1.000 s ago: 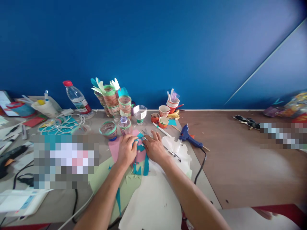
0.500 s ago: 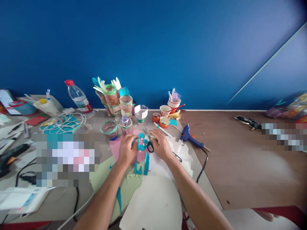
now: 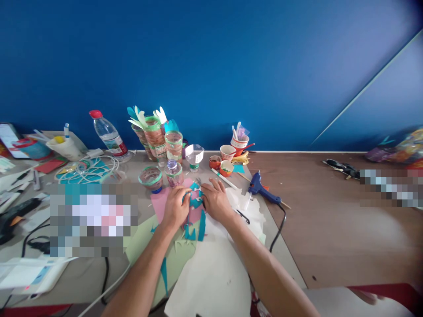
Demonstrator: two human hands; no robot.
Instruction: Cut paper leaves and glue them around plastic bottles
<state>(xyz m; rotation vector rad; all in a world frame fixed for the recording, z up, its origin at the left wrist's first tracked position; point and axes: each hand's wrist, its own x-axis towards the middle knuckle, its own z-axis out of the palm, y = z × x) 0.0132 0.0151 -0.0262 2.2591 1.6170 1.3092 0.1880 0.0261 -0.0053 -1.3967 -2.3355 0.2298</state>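
My left hand (image 3: 174, 208) pinches a small teal paper piece (image 3: 194, 199) that lies on a pink sheet (image 3: 159, 203). My right hand (image 3: 216, 202) rests just right of it, fingers curled over a pair of scissors (image 3: 198, 181). Only the metal blade tips show past my fingers; the black handle is hidden under the hand. More teal scraps (image 3: 200, 229) lie below my hands on pale green paper (image 3: 175, 259) and a white sheet (image 3: 214, 281).
Decorated plastic bottle cups (image 3: 153, 136), a cut bottle (image 3: 173, 172) and a water bottle (image 3: 107, 134) stand behind my hands. A blue glue gun (image 3: 261, 188) with its cord, small paper cups (image 3: 227, 159) and a white marker (image 3: 223, 178) lie right. White cables (image 3: 89, 169) lie left.
Half a second ago my right hand was lifted with the scissors' black handle showing; it has come back down over the paper and hides the handle. My left hand stayed put.
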